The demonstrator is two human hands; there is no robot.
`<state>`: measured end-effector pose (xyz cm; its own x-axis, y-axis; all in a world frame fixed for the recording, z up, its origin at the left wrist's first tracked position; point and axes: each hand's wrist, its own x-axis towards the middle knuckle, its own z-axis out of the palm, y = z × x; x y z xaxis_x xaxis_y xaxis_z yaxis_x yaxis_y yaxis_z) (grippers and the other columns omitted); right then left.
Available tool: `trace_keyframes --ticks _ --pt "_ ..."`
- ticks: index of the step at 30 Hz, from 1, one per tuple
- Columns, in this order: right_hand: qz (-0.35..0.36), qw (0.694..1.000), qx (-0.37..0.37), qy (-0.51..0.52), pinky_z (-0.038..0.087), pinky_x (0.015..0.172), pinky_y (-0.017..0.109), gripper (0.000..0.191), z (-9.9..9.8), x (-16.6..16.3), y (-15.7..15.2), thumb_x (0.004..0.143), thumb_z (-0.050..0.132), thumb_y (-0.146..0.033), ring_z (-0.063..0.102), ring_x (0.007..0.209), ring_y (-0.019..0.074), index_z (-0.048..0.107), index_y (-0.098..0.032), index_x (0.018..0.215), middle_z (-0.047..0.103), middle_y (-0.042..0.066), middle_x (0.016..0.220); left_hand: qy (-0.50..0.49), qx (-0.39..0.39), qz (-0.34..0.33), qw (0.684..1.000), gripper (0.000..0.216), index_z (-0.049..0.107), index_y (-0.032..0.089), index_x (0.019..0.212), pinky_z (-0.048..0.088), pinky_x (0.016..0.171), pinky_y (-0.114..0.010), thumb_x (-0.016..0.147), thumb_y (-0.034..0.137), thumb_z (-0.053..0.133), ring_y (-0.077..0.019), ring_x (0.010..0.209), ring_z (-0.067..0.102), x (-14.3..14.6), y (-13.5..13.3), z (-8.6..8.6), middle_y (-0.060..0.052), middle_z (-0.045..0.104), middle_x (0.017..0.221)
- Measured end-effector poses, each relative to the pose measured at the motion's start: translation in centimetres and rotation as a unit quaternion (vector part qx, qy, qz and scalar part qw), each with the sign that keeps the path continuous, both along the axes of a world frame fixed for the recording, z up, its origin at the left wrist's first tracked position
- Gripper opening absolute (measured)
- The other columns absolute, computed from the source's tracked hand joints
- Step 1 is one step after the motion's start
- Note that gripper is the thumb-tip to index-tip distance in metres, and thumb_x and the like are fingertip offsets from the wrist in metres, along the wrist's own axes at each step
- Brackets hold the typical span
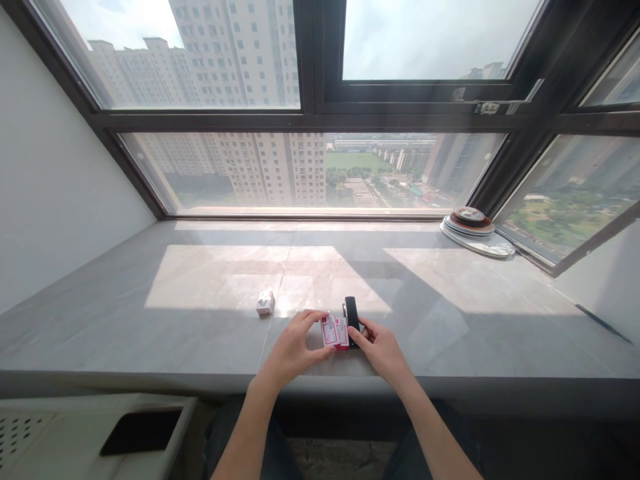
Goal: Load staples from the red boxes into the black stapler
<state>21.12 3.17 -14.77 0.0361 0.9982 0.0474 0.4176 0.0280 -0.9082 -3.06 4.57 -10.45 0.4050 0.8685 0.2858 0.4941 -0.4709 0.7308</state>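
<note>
Two small pink-and-white boxes sit side by side on the grey marbled windowsill, just left of a black stapler. The left hand pinches the left box between thumb and fingers, at its near and far edges. The right hand grips the stapler, thumb on its left side. Farther left stands a small white carton; stacked round plates occupy the far right corner.

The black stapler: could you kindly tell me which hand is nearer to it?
Right. The right hand touches the stapler from its right; the left hand is on its left, at the pink-and-white packs.
</note>
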Motion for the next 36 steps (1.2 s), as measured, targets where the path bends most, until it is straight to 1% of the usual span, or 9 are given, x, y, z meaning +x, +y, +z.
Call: trace_keyframes --ticks 7,11,14,16,18,22,27,31,36 --pt "0.004 1.0 0.016 -0.007 0.037 0.059 0.026 0.055 0.5 0.0 -0.2 0.093 0.056 -0.066 0.047 0.061 0.0161 0.077 -0.018 0.111 0.048 -0.003 0.063 -0.029 -0.065 -0.064 0.995 0.067 0.054 0.03 0.139 0.054 0.095 -0.041 0.079 0.036 0.082 -0.0276 0.112 0.063 3.5 1.5 -1.7 -0.007 0.064 0.128" --pt "-0.029 0.999 0.001 0.017 0.041 0.063 0.027 0.071 0.3 0.0 -0.5 0.091 0.061 -0.067 0.051 0.065 0.017 0.064 -0.016 0.14 0.053 -0.003 0.07 -0.014 -0.011 -0.049 0.999 0.076 0.049 0.035 0.147 0.044 0.112 -0.043 0.079 0.045 0.083 -0.0287 0.134 0.05 2.0 1.4 -1.6 -0.007 0.054 0.143" --pt "-0.031 0.999 -0.019 0.012 0.042 0.062 0.027 0.089 0.4 0.1 -1.0 0.081 0.073 -0.066 0.05 0.065 0.0163 0.051 -0.017 0.152 0.053 -0.004 0.073 0.018 0.029 0.125 0.992 0.048 0.057 0.033 0.141 0.043 0.109 -0.043 0.096 0.051 0.059 -0.0276 0.13 0.051 -2.0 2.7 -1.0 -0.008 0.058 0.133" --pt "-0.015 0.999 -0.027 -0.008 0.04 0.06 0.026 0.094 0.8 0.0 -1.4 0.075 0.08 -0.062 0.049 0.063 0.0162 0.05 -0.019 0.153 0.053 -0.004 0.07 0.054 0.027 0.325 0.944 0.046 0.062 0.024 0.134 0.046 0.099 -0.042 0.101 0.053 0.047 -0.0291 0.116 0.057 -5.5 4.1 -0.9 -0.011 0.063 0.116" --pt "0.01 0.999 -0.027 -0.024 0.037 0.057 0.026 0.091 1.5 -0.2 -1.6 0.072 0.084 -0.056 0.05 0.062 0.0168 0.053 -0.022 0.151 0.055 -0.004 0.069 0.097 -0.037 0.414 0.904 0.051 0.059 0.02 0.135 0.047 0.088 -0.039 0.1 0.054 0.043 -0.0294 0.104 0.062 -8.5 5.7 -1.1 -0.01 0.066 0.104" --pt "0.055 0.998 -0.015 -0.023 0.038 0.059 0.026 0.07 2.7 -0.7 -1.5 0.073 0.084 -0.047 0.059 0.065 0.0207 0.063 -0.026 0.136 0.067 0.0 0.076 0.115 -0.071 0.35 0.927 0.039 0.068 0.025 0.116 0.044 0.078 -0.032 0.101 0.049 0.04 -0.0265 0.091 0.066 -9.1 7.9 -2.2 -0.006 0.072 0.094" --pt "0.051 0.998 -0.013 -0.037 0.04 0.061 0.027 0.065 2.6 -1.0 -1.0 0.073 0.082 -0.047 0.061 0.063 0.0214 0.065 -0.026 0.131 0.068 -0.001 0.071 0.111 -0.059 0.243 0.962 0.036 0.066 0.029 0.116 0.042 0.079 -0.03 0.104 0.049 0.039 -0.0244 0.093 0.068 -2.2 8.7 -3.3 -0.005 0.075 0.097" --pt "0.054 0.997 0.0 -0.055 0.037 0.057 0.026 0.066 2.1 -0.8 -0.9 0.075 0.081 -0.047 0.057 0.059 0.0191 0.064 -0.027 0.136 0.065 -0.002 0.067 0.102 -0.048 0.166 0.98 0.035 0.063 0.029 0.115 0.042 0.077 -0.031 0.106 0.049 0.036 -0.0234 0.087 0.07 2.5 7.4 -3.4 -0.004 0.075 0.094" --pt "0.075 0.995 0.016 -0.066 0.037 0.058 0.026 0.07 2.0 -0.6 -1.1 0.074 0.081 -0.04 0.055 0.058 0.0185 0.061 -0.028 0.14 0.064 -0.004 0.066 0.085 -0.039 0.139 0.986 0.041 0.058 0.029 0.119 0.042 0.078 -0.034 0.109 0.046 0.023 -0.024 0.076 0.07 4.8 4.5 -3.5 -0.004 0.072 0.081"
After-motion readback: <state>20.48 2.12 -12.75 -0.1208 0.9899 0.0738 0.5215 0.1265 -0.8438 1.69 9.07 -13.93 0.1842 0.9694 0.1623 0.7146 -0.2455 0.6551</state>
